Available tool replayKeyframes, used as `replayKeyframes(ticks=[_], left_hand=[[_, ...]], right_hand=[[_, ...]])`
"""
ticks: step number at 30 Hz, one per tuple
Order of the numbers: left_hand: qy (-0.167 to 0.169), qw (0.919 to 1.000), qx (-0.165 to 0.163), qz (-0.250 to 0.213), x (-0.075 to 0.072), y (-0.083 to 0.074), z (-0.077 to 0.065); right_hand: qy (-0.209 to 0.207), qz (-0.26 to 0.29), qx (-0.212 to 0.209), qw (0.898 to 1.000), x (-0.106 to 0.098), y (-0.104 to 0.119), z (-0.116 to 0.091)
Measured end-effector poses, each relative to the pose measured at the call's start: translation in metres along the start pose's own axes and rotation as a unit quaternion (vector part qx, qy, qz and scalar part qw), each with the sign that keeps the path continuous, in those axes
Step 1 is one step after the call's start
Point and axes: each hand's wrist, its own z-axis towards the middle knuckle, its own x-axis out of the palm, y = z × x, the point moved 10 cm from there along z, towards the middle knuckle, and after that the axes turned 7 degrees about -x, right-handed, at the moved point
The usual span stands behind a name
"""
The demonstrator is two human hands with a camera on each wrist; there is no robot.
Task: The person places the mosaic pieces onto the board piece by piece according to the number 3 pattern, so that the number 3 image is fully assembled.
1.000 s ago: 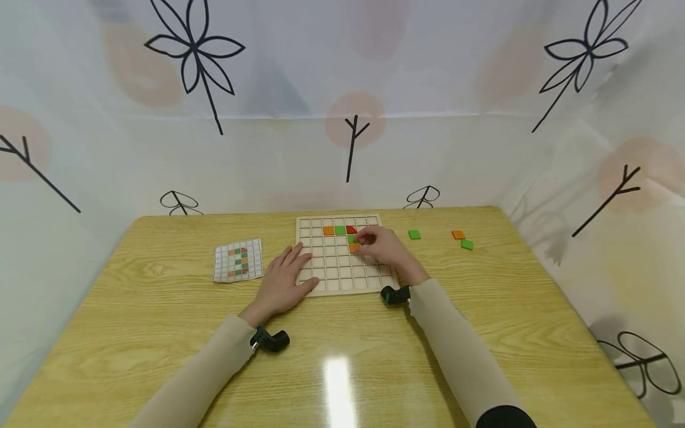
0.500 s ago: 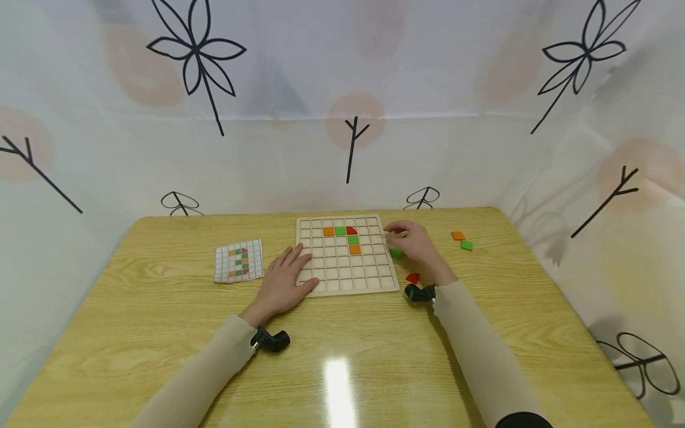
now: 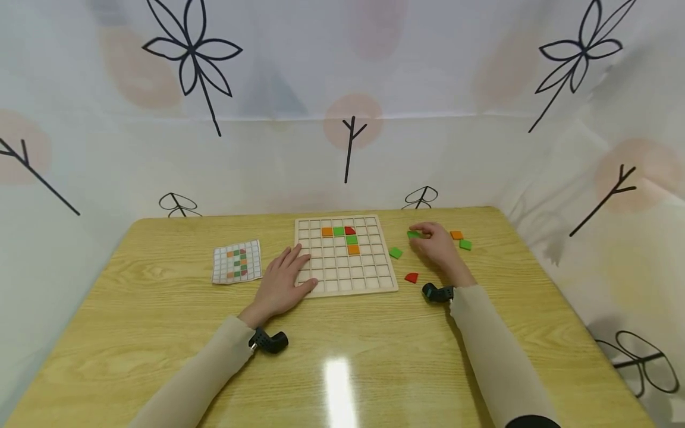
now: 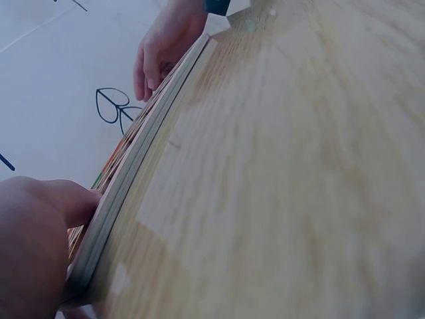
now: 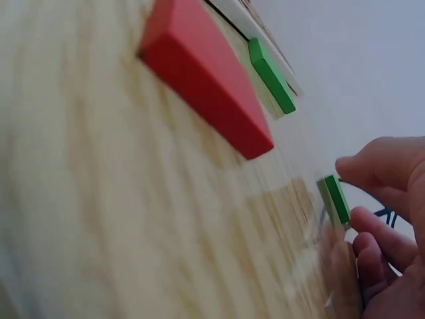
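Observation:
A wooden grid board (image 3: 326,282) lies on the table, with an orange tile (image 3: 327,232), a green tile (image 3: 338,231), a red rounded tile (image 3: 350,230) and two more tiles below the red one. My left hand (image 3: 282,279) rests on its left edge with fingers spread; in the left wrist view the thumb (image 4: 76,201) lies over the rim. Right of the board, my right hand (image 3: 440,249) has thumb and fingertips at either end of a square green tile (image 3: 414,234), which sits on the table. The right wrist view shows this green tile (image 5: 337,199) between them.
Another green tile (image 3: 395,253) lies beside the board's right edge, and a red rounded tile (image 3: 411,277) nearer me. An orange tile (image 3: 456,235) and a green tile (image 3: 465,245) lie farther right. A paper pattern card (image 3: 236,263) lies left of the board.
My right hand has left the board's tiles and moved right to the green tile beyond it, uncovering another green tile and the red one. My left hand has stayed on the board.

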Motion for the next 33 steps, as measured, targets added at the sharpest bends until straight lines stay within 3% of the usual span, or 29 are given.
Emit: replayKeyframes(ticks=[13,33], left_hand=[[-0.009,0.9999,0.001,-0.006,-0.0030,-0.0011,-0.0021],[-0.004,1.0000,0.001,-0.003,0.0006,-0.0003,-0.0002]], right_hand=[[-0.008,-0.017,-0.013,1.000,0.0012,0.0055,-0.0029],[-0.034,-0.019,0.003,0.999,-0.0020,0.0010,-0.0039]])
